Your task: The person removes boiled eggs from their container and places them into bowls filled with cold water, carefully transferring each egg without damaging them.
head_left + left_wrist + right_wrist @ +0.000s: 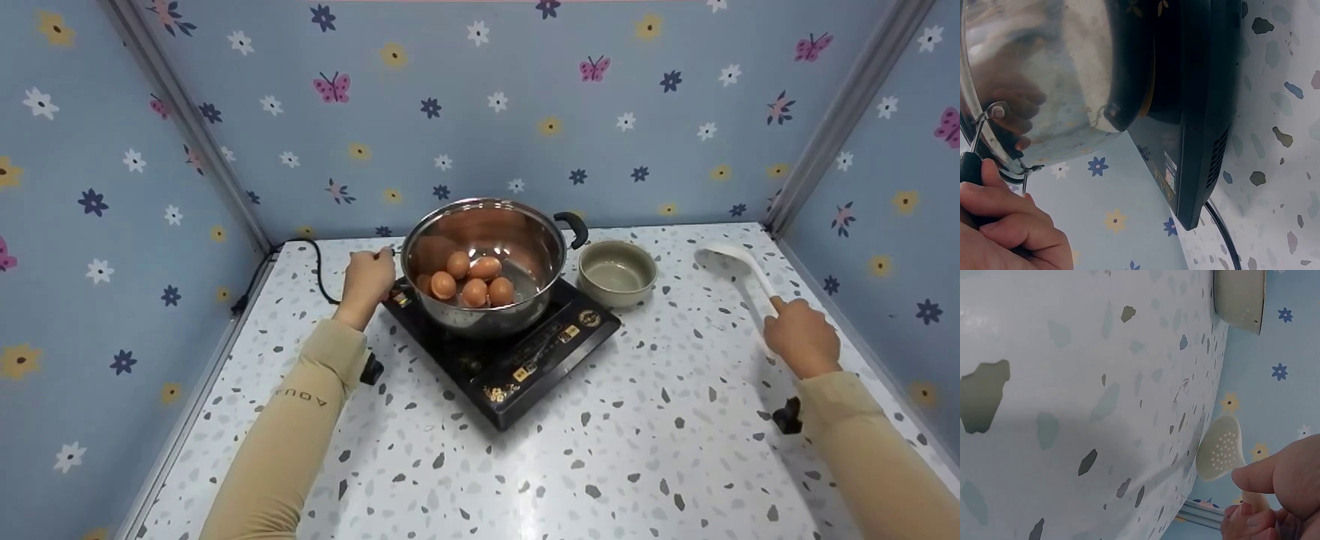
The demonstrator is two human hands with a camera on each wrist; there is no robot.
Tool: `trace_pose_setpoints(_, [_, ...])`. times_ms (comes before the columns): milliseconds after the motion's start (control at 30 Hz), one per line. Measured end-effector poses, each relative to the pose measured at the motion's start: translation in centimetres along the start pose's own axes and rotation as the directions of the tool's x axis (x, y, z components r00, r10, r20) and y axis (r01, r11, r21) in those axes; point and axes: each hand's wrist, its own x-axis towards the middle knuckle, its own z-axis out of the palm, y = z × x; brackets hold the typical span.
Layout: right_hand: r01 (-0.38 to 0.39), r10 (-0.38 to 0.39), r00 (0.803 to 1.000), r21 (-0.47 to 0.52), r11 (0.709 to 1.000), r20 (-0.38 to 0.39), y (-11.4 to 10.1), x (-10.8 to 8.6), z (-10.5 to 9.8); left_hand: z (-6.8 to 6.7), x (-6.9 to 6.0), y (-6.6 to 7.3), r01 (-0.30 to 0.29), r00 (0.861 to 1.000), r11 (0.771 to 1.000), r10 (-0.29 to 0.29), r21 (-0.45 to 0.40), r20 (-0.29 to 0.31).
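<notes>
A steel pot (487,319) with several brown eggs (475,293) inside stands on a black induction cooker (525,375). My left hand (369,280) grips the pot's left handle; in the left wrist view the fingers curl round that black handle (971,169). Off to the right, my right hand (804,339) holds a white slotted ladle (739,255) by its handle. The right wrist view shows the ladle's perforated head (1221,453) beyond the thumb, close to the tabletop.
A greenish bowl (617,274) stands just right of the pot and cooker. A black cord (319,266) runs from the cooker toward the left wall. Flowered panels (480,112) enclose the speckled table (600,465) at the back and both sides.
</notes>
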Motion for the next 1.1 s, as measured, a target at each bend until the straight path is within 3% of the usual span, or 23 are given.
trace_pose_setpoints(333, [0.037, -0.037, 0.999, 0.014, 0.999, -0.031, -0.5, 0.3, -0.4, 0.0, -0.3, 0.2, -0.004, 1.000, 1.000, 0.004, 0.001, 0.004])
trace_pose_setpoints(667, [0.104, -0.101, 0.994, 0.100, 0.990, -0.034, -1.8, 0.3, -1.0, 0.2, -0.3, 0.2, -0.013, 1.000, 1.000, 0.013, 0.019, -0.017])
trace_pose_setpoints(1100, [0.174, -0.173, 0.985, 0.088, 0.981, -0.027, -3.6, -0.1, -1.7, 0.2, -0.3, 0.3, -0.007, 1.000, 1.000, 0.007, 0.030, -0.012])
